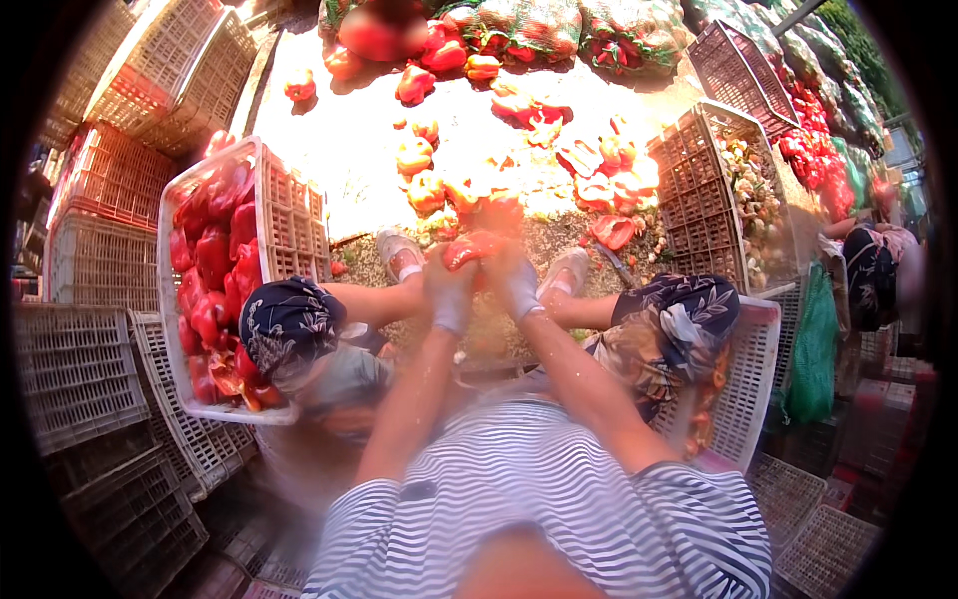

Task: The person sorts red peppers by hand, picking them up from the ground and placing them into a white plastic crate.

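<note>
My left hand (446,290), in a pale glove, is closed around a red bell pepper (463,250) held out between my knees. On the pepper's other side is my right hand (513,285), gloved too, its fingers bent in against it. Glare and motion blur hide the fingertips. Just beyond lie red bell peppers (427,190) on the ground. Opened red pepper pieces (611,185) form a pile to the right, with a narrow dark tool (615,264) below them. At my left knee a white crate (291,225) holds red peppers (214,255).
On the right, a brown crate (689,180) contains pale scraps (750,200); another white crate (748,384) stands by my right knee. Stacked crates (110,180) line the left side. Full net sacks (629,30) lie at the back. Another person (876,270) is at far right.
</note>
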Action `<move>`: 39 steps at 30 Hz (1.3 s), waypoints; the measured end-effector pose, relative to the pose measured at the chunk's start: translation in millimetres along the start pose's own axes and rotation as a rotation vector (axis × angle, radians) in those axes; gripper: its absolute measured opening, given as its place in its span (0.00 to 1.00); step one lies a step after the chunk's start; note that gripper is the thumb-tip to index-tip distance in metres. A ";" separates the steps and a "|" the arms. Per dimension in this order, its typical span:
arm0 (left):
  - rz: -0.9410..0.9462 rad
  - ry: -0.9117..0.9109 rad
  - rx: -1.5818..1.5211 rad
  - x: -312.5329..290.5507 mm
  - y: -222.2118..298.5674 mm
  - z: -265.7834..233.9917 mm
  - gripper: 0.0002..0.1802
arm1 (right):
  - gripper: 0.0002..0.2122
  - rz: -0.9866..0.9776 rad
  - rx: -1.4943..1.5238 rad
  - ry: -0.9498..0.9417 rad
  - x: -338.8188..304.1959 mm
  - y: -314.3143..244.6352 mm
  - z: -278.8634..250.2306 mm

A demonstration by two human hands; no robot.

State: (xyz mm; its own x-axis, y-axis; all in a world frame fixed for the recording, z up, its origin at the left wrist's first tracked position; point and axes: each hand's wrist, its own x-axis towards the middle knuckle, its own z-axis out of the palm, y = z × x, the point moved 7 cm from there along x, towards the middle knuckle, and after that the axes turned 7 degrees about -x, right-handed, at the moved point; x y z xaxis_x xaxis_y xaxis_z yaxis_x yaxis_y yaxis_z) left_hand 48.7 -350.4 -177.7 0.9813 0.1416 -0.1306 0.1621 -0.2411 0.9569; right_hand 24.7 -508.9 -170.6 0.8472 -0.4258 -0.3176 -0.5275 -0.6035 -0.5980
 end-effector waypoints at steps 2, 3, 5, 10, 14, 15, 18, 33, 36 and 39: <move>-0.146 -0.009 -0.252 -4.3 -10.6 5.8 0.28 | 0.20 -0.113 -0.120 0.024 14.0 12.7 15.9; -0.217 0.000 -0.370 -4.3 -15.2 4.2 0.28 | 0.21 -0.123 -0.202 0.042 7.3 1.5 9.1; -0.138 0.005 -0.283 -1.4 -9.1 0.8 0.28 | 0.21 -0.089 -0.208 0.011 11.1 4.4 16.8; -0.113 -0.068 -0.255 10.6 -7.2 -0.1 0.26 | 0.23 0.054 -0.055 0.001 16.3 4.3 10.9; -0.281 -0.180 -0.531 9.0 -7.1 -4.6 0.26 | 0.13 0.017 0.876 -0.249 1.7 3.1 18.9; -0.275 -0.232 -0.557 7.4 -4.1 1.2 0.25 | 0.10 0.037 0.871 -0.284 14.4 28.7 32.3; -0.323 -0.353 -0.637 0.0 -4.8 13.3 0.22 | 0.12 -0.125 0.817 -0.275 33.6 73.0 53.2; -0.061 -0.100 -0.604 18.1 79.2 -54.2 0.23 | 0.16 0.019 1.085 -0.306 35.2 23.0 -6.7; 0.512 0.209 -0.104 28.5 151.4 -163.6 0.26 | 0.17 -0.082 0.878 -0.300 32.2 7.0 -18.9; 0.831 0.700 0.386 -23.1 253.5 -291.9 0.28 | 0.18 -0.045 0.918 -0.317 24.9 12.6 -6.5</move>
State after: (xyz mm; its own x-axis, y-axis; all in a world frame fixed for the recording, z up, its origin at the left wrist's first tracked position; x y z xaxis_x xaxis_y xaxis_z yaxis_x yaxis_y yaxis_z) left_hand 36.8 -134.6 143.6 0.5473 0.2743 0.7907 -0.3677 -0.7699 0.5216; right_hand 38.8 -531.5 -181.2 0.9141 -0.1326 -0.3832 -0.3534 0.2029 -0.9132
